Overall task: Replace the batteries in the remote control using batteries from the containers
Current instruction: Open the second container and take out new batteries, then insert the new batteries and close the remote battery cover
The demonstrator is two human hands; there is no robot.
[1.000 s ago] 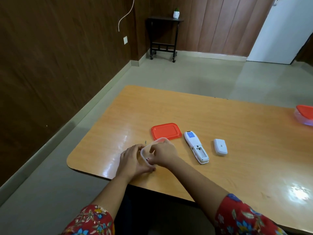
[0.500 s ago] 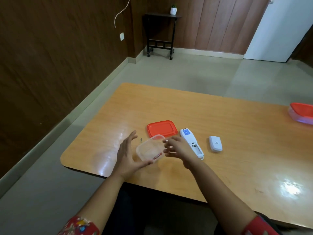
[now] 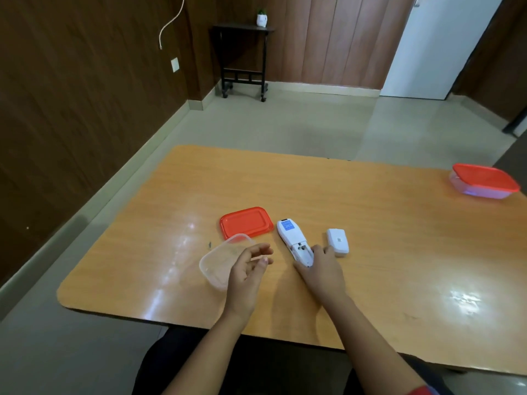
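The white remote control (image 3: pixel 291 236) lies face down on the table (image 3: pixel 370 223), its battery bay uncovered at the near end. Its white battery cover (image 3: pixel 338 241) lies just to its right. My right hand (image 3: pixel 320 270) lies on the remote's near end, thumb on one side and fingers on the other. The clear container (image 3: pixel 219 260) stands open left of the remote, and its orange lid (image 3: pixel 245 222) lies behind it. My left hand (image 3: pixel 251 266) hovers over the container's right side with fingers loosely curled. A pale sliver shows between thumb and fingers. I cannot tell if it is a battery.
A second clear container with an orange lid (image 3: pixel 484 183) stands closed at the table's far right. A small dark speck (image 3: pixel 209 244) lies left of the open container. The table's near edge runs just in front of my arms.
My right hand left the open container and moved right onto the remote's near end. My left hand let go of the container's left side and now hovers over its right side.
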